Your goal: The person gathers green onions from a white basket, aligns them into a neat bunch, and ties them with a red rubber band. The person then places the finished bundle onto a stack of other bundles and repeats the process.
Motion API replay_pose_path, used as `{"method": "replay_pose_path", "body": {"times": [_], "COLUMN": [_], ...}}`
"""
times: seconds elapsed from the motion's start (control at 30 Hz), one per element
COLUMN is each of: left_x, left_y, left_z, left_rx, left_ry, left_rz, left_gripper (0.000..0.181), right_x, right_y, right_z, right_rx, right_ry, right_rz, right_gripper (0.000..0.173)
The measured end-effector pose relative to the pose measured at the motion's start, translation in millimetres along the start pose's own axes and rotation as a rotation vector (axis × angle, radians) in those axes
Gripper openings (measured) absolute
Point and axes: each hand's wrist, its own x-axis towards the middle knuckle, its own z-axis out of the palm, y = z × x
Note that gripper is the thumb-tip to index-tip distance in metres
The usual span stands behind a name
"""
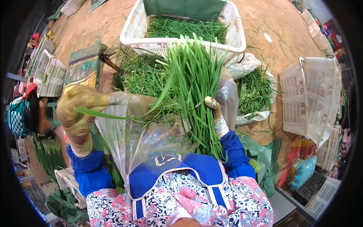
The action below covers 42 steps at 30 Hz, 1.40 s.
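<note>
My right hand (214, 109), in a worn pale glove, grips a thick bunch of garlic chives (195, 76) upright, with the cut pale ends at the top. My left hand (82, 106), in a stained yellowish glove, is blurred and curled to the left of the bunch. One long chive leaf (136, 117) stretches from the bunch to its fingers and seems pinched there. A clear plastic sheet (136, 144) covers my lap below both hands. Beyond it lies a heap of loose chive scraps (147, 76).
A white plastic crate (183, 41) holding chives stands ahead. Right of the heap, an open bag (249, 66) contains trimmings. White crates (307, 96) stand at the right. At the left are a wrapped box (85, 66) and upright chive bundles (49, 154). Part of another person (42, 116) shows at far left.
</note>
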Motion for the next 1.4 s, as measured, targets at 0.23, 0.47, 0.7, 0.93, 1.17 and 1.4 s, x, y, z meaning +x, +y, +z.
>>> {"method": "replay_pose_path", "body": {"times": [0.23, 0.47, 0.7, 0.93, 1.17, 1.4], "left_x": [-38.0, -23.8, -20.2, -27.9, -40.8, -64.4], "left_y": [-67.5, -151.1, -107.0, -103.5, -62.9, -103.9], "left_z": [-13.2, 50.4, 183.9, 172.2, 146.5, 156.3], "left_rx": [-0.282, -0.457, -1.422, -1.694, -1.519, -1.696], "left_ry": [0.376, -0.056, -0.098, 0.192, 0.294, 0.329], "left_rz": [-0.458, -0.653, -0.433, -0.453, -0.483, -0.522], "left_gripper": [0.029, 0.083, 0.106, 0.096, 0.119, 0.114], "right_x": [-20.8, -21.3, -24.5, -11.0, -11.8, 7.6], "right_y": [-43.3, -52.5, -33.7, -6.6, 0.1, 9.7], "right_z": [59.6, 57.0, 80.0, 102.5, 126.9, 151.4], "right_rx": [0.128, -0.041, -0.038, -1.095, -1.522, -1.265], "right_ry": [-0.129, -0.286, -0.256, -0.255, -0.406, -0.393], "right_rz": [-0.092, -0.191, -0.080, -0.087, -0.261, -0.548], "right_gripper": [0.074, 0.081, 0.087, 0.075, 0.121, 0.120]}}
